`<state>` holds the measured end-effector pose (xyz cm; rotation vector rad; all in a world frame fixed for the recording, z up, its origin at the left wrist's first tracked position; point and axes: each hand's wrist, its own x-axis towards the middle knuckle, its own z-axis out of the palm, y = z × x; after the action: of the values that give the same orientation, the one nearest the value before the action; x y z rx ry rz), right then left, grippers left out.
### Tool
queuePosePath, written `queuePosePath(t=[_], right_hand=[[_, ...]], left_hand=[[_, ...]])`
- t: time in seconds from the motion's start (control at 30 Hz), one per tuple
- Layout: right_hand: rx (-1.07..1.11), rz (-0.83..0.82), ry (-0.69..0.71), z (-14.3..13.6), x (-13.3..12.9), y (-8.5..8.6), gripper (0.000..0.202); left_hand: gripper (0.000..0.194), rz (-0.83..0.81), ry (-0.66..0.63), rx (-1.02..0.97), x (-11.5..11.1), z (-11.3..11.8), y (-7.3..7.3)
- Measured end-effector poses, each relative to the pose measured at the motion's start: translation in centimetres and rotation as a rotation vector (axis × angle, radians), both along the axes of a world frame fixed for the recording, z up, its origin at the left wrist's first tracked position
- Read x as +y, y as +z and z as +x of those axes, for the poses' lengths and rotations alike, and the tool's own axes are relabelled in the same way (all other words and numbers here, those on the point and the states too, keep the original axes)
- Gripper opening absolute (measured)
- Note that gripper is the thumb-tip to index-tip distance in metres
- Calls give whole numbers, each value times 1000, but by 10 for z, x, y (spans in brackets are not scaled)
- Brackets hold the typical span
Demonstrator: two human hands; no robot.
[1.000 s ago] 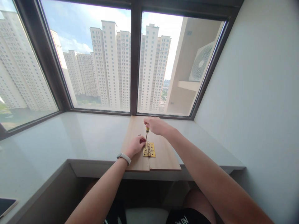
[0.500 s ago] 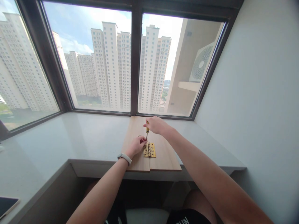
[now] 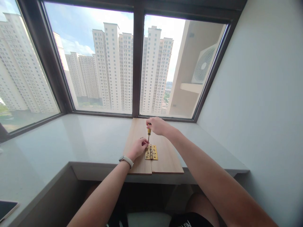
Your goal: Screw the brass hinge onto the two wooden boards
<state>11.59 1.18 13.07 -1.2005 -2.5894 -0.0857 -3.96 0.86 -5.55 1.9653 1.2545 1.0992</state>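
A brass-coloured hinge [image 3: 154,152] lies unfolded across the seam of two light wooden boards [image 3: 168,160]. My right hand [image 3: 157,125] is closed round the yellow handle of a screwdriver [image 3: 149,131], which stands nearly upright with its tip at the hinge's far left corner. At that same corner, the fingertips of my left hand [image 3: 140,147] are pinched together beside the shaft. Whatever they hold, if anything, is too small to make out. A watch with a pale strap [image 3: 126,160] is on my left wrist.
The boards rest on a white windowsill counter [image 3: 94,138] and reach its front edge. A dark-framed window [image 3: 136,78] rises behind, and a white wall [image 3: 255,94] stands at the right. A dark-screened device [image 3: 8,209] lies at the lower left.
My right hand has shifted very slightly to the left with the screwdriver. The left hand stays at the hinge corner, and the hinge and boards look the same.
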Motion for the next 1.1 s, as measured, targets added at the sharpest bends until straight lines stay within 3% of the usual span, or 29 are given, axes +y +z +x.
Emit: queuePosePath(t=[0.33,0.63,0.87,1.1], right_hand=[[7,22,-45,-7,1,-3,6],[11,-53,32,2,2,-1,31],[56,-51,-53,-5,3,-2,10],[-15,41,-238,-8,-3,-3,48]], left_hand=[[19,-17,10,-3,-2,0,5],[18,-13,10,-4,0,-1,3],[17,22,6,32,-1,-3,3],[18,-43,-19,-17,-4,-1,5]])
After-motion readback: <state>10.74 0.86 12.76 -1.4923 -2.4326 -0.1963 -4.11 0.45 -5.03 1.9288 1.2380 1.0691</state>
